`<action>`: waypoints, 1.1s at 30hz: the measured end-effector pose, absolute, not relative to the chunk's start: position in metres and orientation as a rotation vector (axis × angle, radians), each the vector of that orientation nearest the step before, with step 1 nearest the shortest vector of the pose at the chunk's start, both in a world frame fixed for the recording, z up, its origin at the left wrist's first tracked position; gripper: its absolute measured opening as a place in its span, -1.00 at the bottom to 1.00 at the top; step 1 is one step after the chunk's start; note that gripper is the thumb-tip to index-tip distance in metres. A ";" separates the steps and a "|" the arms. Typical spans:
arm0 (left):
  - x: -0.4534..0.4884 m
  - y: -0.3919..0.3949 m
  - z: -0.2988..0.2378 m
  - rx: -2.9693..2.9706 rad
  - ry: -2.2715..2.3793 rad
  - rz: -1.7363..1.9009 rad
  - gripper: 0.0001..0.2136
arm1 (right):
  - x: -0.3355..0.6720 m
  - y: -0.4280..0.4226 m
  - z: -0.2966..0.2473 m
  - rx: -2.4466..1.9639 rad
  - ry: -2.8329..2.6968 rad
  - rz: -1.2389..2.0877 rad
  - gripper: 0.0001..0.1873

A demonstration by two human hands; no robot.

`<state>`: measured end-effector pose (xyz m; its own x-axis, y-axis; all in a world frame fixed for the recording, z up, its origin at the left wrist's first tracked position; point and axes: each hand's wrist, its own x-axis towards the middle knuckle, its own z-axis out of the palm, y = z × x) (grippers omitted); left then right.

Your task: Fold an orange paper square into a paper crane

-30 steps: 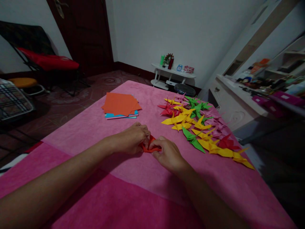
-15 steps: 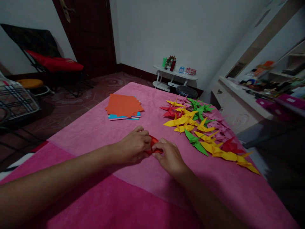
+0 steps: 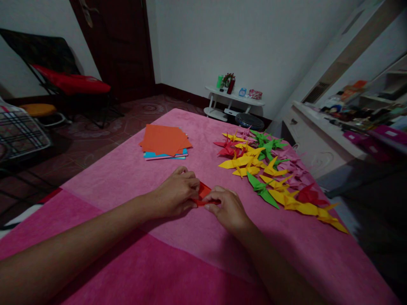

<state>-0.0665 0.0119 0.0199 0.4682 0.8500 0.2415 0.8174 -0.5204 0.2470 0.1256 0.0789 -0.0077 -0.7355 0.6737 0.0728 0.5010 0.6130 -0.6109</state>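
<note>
A small folded piece of orange-red origami paper (image 3: 204,191) lies between my two hands, just above the pink cloth. My left hand (image 3: 179,190) pinches its left side, fingers bent over the paper. On the right side, my right hand (image 3: 227,207) grips the near edge between thumb and fingers. Fingers cover part of the paper, so its full shape is hidden. Beyond my left hand lies a stack of square paper (image 3: 165,140), orange sheets on top with blue and pink below. Folded paper cranes (image 3: 244,161) in yellow, green, red and pink spread out to the right.
A pink cloth (image 3: 127,169) covers the table, whose far edge faces a low white shelf (image 3: 235,97) by the wall. To the right stands a cluttered white dresser (image 3: 324,131). A folding chair (image 3: 73,82) and a dark door (image 3: 117,42) are at the left.
The folded paper shows more of its flat orange face between my hands. My left hand has shifted slightly left, and my right hand has moved slightly right along the near edge.
</note>
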 end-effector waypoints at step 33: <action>-0.105 0.002 0.015 1.833 1.245 0.804 -0.78 | 0.124 0.078 -0.010 -0.917 -2.492 0.884 -0.77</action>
<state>-0.1050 0.0019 0.0152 0.3248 0.9424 0.0796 0.4606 -0.2311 0.8570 0.1244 0.0780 -0.0096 -0.7331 0.6729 0.0989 0.4602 0.5979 -0.6563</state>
